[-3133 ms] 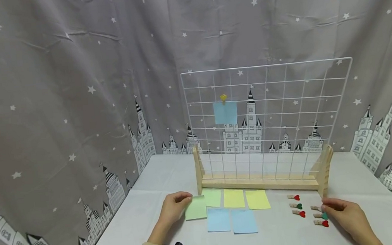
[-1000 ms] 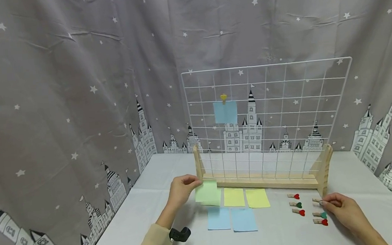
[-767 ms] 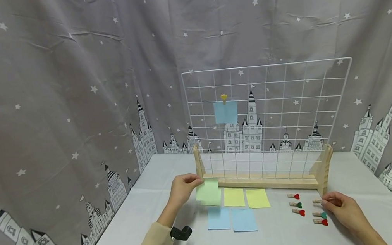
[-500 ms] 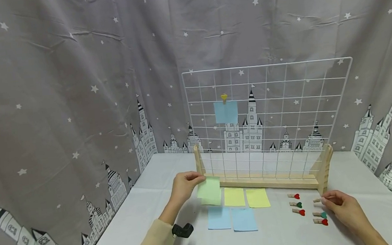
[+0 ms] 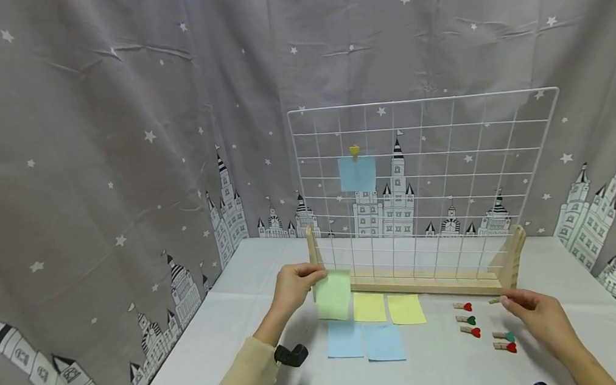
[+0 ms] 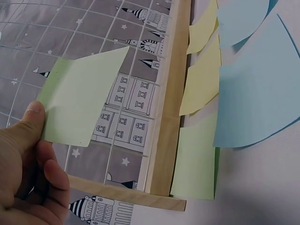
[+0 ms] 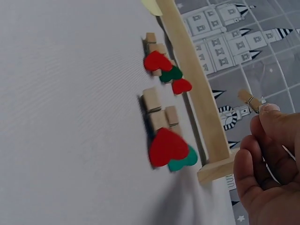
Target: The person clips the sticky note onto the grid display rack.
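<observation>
My left hand [image 5: 294, 285] pinches a light green sticky note [image 6: 84, 98] by its edge between thumb and fingers. The note is lifted off the table in front of the wire grid's left end. Below it, another green sticky note [image 6: 196, 164] lies by the wooden base. My right hand [image 5: 541, 319] pinches a small wooden clothespin [image 7: 249, 99] by one end; its other end is hidden under the fingertips. Several clothespins with hearts lie close by, among them a red heart clothespin [image 7: 168, 147] and a teal heart clothespin [image 7: 183, 160].
A white wire grid [image 5: 427, 176] stands upright in a wooden base [image 5: 426, 286]. A blue sticky note [image 5: 358, 174] hangs on it under a yellow heart clothespin [image 5: 354, 151]. Yellow notes [image 5: 369, 307] and blue notes [image 5: 384, 342] lie in front. A patterned curtain [image 5: 116, 142] hangs behind.
My left hand has lifted the green note up and to the right, from beside the other notes towards the grid. The right hand has raised its clothespin slightly off the table.
</observation>
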The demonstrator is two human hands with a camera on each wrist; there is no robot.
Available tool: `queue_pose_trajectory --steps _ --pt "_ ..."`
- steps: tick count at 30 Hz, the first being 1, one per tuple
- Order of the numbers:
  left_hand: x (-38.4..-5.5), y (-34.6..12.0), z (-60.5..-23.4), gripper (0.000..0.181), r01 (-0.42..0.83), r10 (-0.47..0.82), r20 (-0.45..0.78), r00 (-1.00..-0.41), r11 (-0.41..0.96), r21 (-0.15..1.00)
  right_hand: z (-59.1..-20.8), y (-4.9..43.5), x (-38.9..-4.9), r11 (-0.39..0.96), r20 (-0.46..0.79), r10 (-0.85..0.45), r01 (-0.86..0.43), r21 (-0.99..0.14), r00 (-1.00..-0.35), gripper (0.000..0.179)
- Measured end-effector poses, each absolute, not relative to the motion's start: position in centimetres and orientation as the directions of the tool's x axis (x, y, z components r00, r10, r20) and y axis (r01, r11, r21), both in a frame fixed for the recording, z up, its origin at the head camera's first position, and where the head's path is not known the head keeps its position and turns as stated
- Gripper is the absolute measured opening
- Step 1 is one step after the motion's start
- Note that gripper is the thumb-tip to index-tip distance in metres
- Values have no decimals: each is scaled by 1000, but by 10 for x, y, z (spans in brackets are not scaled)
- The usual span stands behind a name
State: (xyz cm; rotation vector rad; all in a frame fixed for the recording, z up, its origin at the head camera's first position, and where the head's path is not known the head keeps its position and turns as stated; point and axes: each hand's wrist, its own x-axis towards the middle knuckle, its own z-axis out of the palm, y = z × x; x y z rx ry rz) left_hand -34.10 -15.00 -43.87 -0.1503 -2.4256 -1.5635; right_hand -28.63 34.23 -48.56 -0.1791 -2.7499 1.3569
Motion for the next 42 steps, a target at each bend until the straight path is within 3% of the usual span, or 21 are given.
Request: queue_pose_trajectory --steps 14,42 --pt "-344 -140 -428 12 242 -3 272 -962 450 859 -456 330 -289 652 161 110 -51 -756 -981 41" --pt "-358 -107 -403 13 286 102 270 -957 452 845 -397 314 -310 624 272 -10 -218 -750 -962 45"
